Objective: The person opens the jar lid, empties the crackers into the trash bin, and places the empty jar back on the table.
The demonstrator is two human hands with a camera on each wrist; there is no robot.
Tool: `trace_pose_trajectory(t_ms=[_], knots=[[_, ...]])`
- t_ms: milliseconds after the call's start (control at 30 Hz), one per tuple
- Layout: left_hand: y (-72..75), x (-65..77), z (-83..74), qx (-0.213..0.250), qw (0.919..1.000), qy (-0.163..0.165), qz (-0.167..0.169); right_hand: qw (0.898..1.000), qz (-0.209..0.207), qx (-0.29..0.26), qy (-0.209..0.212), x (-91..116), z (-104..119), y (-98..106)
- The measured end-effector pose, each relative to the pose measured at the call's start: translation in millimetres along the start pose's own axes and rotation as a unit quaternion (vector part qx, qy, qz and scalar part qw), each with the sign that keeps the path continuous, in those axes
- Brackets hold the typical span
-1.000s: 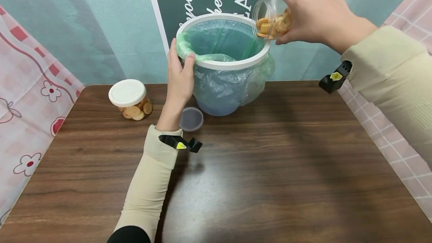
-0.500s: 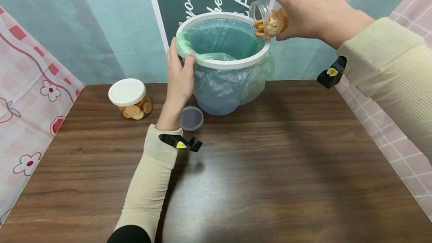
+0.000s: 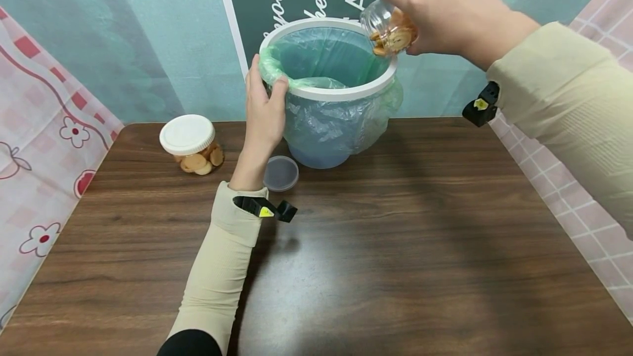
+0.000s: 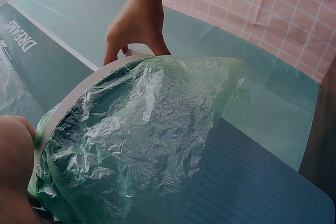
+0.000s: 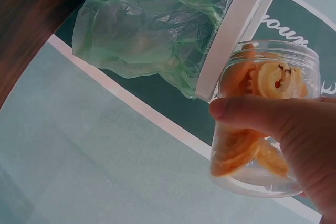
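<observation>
A blue bin, its white rim (image 3: 341, 94) lined with a green plastic bag (image 3: 346, 122), stands at the table's far edge. My left hand (image 3: 265, 114) grips the rim's left side, thumb outside and fingers partly hidden behind. Over the rim's right side, my right hand (image 3: 452, 12) holds a clear, lidless jar (image 3: 378, 18) tilted with its mouth toward the bin. Ring-shaped golden cookies (image 5: 278, 80) are inside the jar, as the right wrist view shows. In the left wrist view, the bag covers the bin's near side and the right hand (image 4: 139, 24) shows beyond the rim.
Left of the bin, a white-lidded jar (image 3: 187, 136) of round biscuits stands upright. A round translucent lid (image 3: 281, 173) lies in front of the bin, near the left wrist. A blue-green cloth (image 3: 148, 43) hangs behind the brown table (image 3: 395, 262).
My right hand has moved left and slightly up with the jar, tipping its mouth further down over the rim. The cookies have shifted inside it. My left hand stays on the rim.
</observation>
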State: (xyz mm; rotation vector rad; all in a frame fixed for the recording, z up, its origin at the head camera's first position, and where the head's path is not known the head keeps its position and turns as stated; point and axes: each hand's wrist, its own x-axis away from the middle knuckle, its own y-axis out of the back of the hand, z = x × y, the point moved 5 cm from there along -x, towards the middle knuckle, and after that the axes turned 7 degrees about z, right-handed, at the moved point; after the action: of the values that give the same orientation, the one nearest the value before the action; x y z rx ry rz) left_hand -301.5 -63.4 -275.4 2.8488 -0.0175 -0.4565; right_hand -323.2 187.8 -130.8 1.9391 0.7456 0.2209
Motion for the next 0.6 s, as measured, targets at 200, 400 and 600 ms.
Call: trace_pose_trajectory(t_ms=[200,400,600], knots=[[-0.1,-0.3,0.4,-0.001,1.0000,0.001,0.000,0.999,-0.008,0.034,0.013,-2.1,5.9,1.1],[-1.3,-0.5,-0.2,0.004,1.0000,-0.005,0.002,0.999,-0.008,0.046,0.027,-3.5,10.9,1.9],[-2.4,-0.2,-0.9,0.003,1.0000,-0.007,0.002,0.996,-0.020,0.078,0.047,-5.4,15.8,2.5]])
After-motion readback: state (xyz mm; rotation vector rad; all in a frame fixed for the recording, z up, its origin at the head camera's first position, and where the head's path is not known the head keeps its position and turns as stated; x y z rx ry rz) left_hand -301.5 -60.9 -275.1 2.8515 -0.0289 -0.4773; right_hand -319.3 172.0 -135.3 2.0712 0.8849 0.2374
